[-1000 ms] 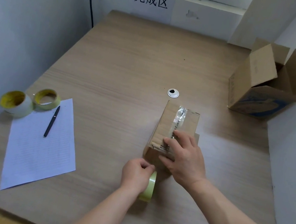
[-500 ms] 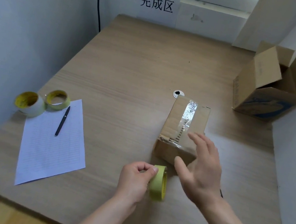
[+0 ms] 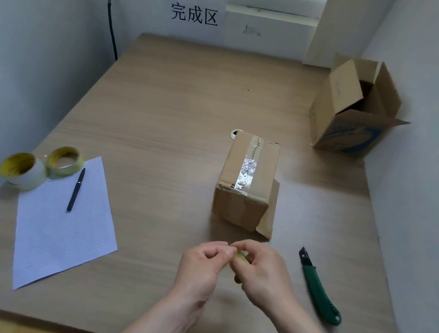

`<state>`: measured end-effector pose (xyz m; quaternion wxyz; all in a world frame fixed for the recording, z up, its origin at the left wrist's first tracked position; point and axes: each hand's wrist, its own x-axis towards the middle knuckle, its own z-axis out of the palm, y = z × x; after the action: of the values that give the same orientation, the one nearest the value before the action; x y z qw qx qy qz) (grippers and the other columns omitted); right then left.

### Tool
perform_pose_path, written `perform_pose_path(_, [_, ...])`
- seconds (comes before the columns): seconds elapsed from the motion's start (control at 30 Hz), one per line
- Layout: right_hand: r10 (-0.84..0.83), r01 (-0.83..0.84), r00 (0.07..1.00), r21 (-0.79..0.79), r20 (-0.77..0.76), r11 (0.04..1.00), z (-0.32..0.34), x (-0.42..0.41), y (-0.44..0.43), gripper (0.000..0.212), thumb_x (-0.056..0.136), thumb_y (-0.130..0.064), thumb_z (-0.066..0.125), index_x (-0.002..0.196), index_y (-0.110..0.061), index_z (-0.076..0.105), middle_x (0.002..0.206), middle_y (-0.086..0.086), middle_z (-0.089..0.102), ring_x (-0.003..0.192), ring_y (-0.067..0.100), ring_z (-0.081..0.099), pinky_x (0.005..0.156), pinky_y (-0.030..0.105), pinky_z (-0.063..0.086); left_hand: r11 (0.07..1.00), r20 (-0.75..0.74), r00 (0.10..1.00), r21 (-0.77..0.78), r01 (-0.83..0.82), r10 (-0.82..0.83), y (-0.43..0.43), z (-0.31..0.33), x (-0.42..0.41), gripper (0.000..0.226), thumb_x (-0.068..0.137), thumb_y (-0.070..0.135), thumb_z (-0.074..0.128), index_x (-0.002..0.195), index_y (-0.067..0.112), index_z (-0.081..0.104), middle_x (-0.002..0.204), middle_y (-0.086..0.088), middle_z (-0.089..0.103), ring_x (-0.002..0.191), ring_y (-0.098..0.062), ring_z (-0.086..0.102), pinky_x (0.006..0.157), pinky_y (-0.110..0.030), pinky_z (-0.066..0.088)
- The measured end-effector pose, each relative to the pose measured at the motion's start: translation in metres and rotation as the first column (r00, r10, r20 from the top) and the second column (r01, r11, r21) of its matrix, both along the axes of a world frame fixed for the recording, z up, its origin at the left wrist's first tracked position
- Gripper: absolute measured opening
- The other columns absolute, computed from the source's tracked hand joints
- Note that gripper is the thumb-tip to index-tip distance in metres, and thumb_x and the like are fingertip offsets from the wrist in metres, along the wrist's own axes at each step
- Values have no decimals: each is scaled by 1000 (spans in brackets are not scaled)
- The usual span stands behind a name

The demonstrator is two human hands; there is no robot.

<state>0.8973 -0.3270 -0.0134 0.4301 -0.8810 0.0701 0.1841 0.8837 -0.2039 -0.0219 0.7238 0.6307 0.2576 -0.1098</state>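
Yellow-green and mostly hidden, a small roll of adhesive tape [image 3: 240,258] sits between the two hands in the lower centre of the frame, close over the pale wooden table [image 3: 176,120]. The left hand [image 3: 204,266] has its fingers curled and pinches the roll's upper edge with thumb and forefinger. The right hand [image 3: 265,273] wraps round the roll from the other side, and its fingertips meet those of the left at the top. The hands cover so much that the loose end of the tape, if one is lifted, cannot be made out.

Just above the hands, in the middle of the frame, stands a closed brown cardboard box [image 3: 247,182] with a strip of clear shiny tape along its top seam and one loose flap hanging at its lower right corner. A round cable grommet [image 3: 234,133] peeks out at the box's upper left corner.

To the lower right lies a green-handled utility knife [image 3: 318,288], near the right hand but apart from it. At the left, a white printed sheet of paper [image 3: 61,228] carries a black pen [image 3: 75,190]. Two more tape rolls touch its upper edge: a thick white roll [image 3: 22,171] and a thinner yellowish roll [image 3: 65,161]. An open cardboard carton with blue print [image 3: 354,112] sits at the upper right. A paper sign with black characters [image 3: 194,14] hangs on the wall at top centre.
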Motion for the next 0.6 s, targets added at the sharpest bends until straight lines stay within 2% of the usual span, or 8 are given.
perform_pose_path(0.07, [-17,17,1000,35,-4,999,8,4,-3,12,86,-31,62,79,-33,71,60,-5,67,57,11,65,59,38,54,999,44,998,-5,-34,34,0,3,-3,21,89,8,68,75,20,78,83,9,76,74,6,65,63,-5,45])
perform_pose_path(0.17, [-46,46,999,68,0,997,16,8,-5,18,89,-27,63,74,-27,73,60,-2,68,49,7,61,51,30,48,997,135,991,73,-1,-9,5,4,-5,15,92,12,67,88,23,77,90,11,77,89,3,69,71,-6,47])
perform_pose_path(0.27, [6,-6,1000,-22,-2,1000,21,12,-6,20,88,-27,62,71,-25,72,59,-5,67,46,4,58,51,28,46,981,157,985,192,35,-66,10,0,-6,16,94,20,65,105,19,76,100,7,76,92,0,70,77,-11,48])
perform_pose_path(0.37, [39,-39,999,-76,1,996,31,20,-11,19,86,-27,64,70,-24,72,54,-8,64,45,4,55,55,29,49,997,56,997,45,-60,57,21,0,-1,37,97,28,60,132,18,57,101,-2,76,87,-17,73,76,-26,51])
perform_pose_path(0.43, [66,-65,998,-108,9,992,36,26,-16,19,85,-27,66,69,-23,73,52,-12,62,47,5,57,57,30,50,1000,43,999,-26,-4,5,27,4,5,41,89,37,65,122,12,65,96,-7,76,83,-23,71,72,-32,50])
perform_pose_path(0.5, [95,-94,995,-125,4,988,41,30,-18,19,86,-26,67,68,-23,73,52,-12,62,48,5,59,56,30,51,994,70,992,-31,108,-106,25,13,11,44,73,45,72,97,8,74,87,-11,75,77,-24,69,68,-33,48])
perform_pose_path(0.53, [112,-110,994,-134,4,985,43,31,-18,19,86,-27,67,68,-23,73,52,-12,62,48,5,58,56,30,50,989,76,986,-12,150,-149,22,17,14,40,69,45,75,87,9,75,81,-11,74,74,-23,68,66,-33,48])
perform_pose_path(0.6, [156,-153,988,-161,7,975,46,32,-16,21,87,-28,66,67,-24,71,50,-11,61,48,5,56,54,30,48,975,80,972,41,217,-220,18,19,21,26,75,35,80,79,9,75,75,-12,72,70,-22,67,64,-32,49])
